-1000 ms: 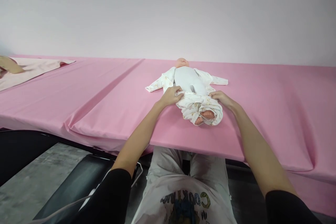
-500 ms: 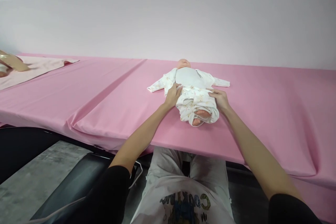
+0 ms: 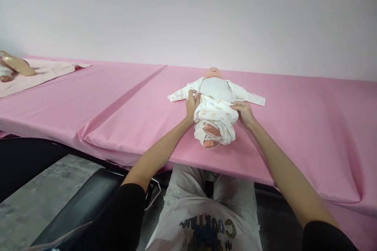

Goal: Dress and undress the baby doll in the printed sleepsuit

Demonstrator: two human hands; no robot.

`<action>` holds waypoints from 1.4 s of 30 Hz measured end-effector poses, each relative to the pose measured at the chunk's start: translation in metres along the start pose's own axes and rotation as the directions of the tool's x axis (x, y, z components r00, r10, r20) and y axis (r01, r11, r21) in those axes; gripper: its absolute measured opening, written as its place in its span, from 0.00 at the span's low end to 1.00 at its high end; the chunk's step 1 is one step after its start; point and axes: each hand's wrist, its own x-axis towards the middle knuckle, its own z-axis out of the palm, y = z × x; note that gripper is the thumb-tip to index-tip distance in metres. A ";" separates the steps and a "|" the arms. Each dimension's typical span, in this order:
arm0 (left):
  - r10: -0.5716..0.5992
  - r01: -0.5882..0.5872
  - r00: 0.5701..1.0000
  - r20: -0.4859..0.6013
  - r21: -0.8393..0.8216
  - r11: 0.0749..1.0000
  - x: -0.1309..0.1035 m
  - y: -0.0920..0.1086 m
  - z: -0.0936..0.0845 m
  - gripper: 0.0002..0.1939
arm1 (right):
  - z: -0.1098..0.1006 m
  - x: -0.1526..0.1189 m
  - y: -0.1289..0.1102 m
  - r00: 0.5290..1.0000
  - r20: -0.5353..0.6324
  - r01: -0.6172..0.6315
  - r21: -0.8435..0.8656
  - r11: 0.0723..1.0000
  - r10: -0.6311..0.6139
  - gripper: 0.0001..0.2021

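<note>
A baby doll (image 3: 213, 73) lies on its back, its head toward the white wall and its bare feet toward me. It wears a white top (image 3: 217, 87) with both sleeves spread wide. Patterned white baby pants (image 3: 216, 106) cover its hips and bunch around its legs, with the feet showing at the bottom. My left hand (image 3: 192, 104) pinches the waistband at the doll's left-hand side in view. On the opposite side, my right hand (image 3: 244, 111) has thumb and fingers closed on the pants' edge.
A pink cloth (image 3: 132, 102) covers the long table, with folds across it. At the far left, part of another doll (image 3: 22, 66) lies on a pale pink towel (image 3: 55, 70). A white wall (image 3: 188, 27) stands behind. A black chair (image 3: 82, 200) is at my left.
The pants and the doll's feet have swung left and slightly toward me. My left hand has shifted a little up and left, still at the waistband, and the top's sleeves have moved slightly right.
</note>
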 end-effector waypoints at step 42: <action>-0.117 0.482 0.819 0.561 -0.565 0.670 0.018 0.005 -0.026 0.13 | -0.037 0.018 0.020 0.960 -0.053 -0.233 0.387 0.892 0.274 0.09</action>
